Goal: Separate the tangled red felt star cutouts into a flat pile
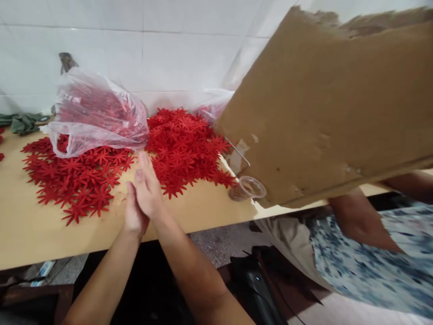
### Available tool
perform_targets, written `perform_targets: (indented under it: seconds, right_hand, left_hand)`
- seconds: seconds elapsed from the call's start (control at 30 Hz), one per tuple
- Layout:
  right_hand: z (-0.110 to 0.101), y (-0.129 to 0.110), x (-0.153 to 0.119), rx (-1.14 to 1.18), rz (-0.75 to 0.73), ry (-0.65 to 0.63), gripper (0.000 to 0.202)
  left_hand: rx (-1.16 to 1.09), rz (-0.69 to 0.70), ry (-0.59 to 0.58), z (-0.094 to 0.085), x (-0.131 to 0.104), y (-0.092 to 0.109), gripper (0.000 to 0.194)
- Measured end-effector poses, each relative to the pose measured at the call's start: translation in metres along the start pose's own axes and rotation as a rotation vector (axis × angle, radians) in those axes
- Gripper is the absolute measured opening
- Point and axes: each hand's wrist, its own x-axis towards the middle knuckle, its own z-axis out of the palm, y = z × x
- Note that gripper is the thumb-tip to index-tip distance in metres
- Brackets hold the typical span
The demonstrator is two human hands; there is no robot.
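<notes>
Over the table, my left hand [131,211] and my right hand [149,190] are pressed palm to palm. Their fingers are stretched out and point towards the wall; no object shows between them, though the palms are hidden. To the left of the hands is a loose pile of red star-like flower pieces [81,180]. Another heap of red flower pieces [186,149] lies just to the right, close to my right fingertips. Behind them sits a clear plastic bag [101,113] filled with more red pieces, partly resting on the left pile.
A large cardboard sheet [331,108] leans over the table's right side. Beside its lower corner stands a clear plastic cup [248,187], near a thin metal rod [238,152]. Another person's arm [363,216] is below the cardboard. Green cloth [25,123] lies far left.
</notes>
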Motion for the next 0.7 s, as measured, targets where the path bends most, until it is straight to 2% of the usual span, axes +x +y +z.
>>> perform_targets:
  seconds: [0.1, 0.2, 0.27, 0.4, 0.47, 0.53, 0.7]
  right_hand:
    - [0.002, 0.014, 0.010, 0.009, -0.029, 0.027, 0.056]
    - [0.006, 0.021, 0.005, 0.037, 0.001, 0.028, 0.054]
    - [0.007, 0.020, -0.004, 0.032, -0.022, -0.032, 0.054]
    - [0.007, 0.012, -0.019, 0.040, -0.203, -0.174, 0.058]
    - [0.008, 0.010, -0.022, 0.094, -0.205, -0.157, 0.056]
    - [0.010, 0.010, -0.021, 0.139, -0.170, -0.118, 0.054]
    - [0.015, 0.017, -0.007, 0.200, -0.098, 0.004, 0.052]
  left_hand:
    - [-0.041, -0.001, 0.003, 0.007, -0.004, 0.002, 0.061]
    - [-0.074, 0.027, 0.005, 0.003, -0.001, 0.004, 0.058]
    - [-0.125, 0.025, -0.014, -0.003, 0.001, 0.003, 0.055]
    - [-0.219, -0.063, -0.027, -0.011, 0.007, -0.002, 0.056]
    - [-0.204, -0.149, -0.010, -0.012, 0.007, -0.004, 0.055]
    - [-0.144, -0.174, 0.001, -0.012, 0.006, -0.004, 0.052]
    - [0.017, -0.003, -0.020, -0.016, -0.006, -0.002, 0.047]
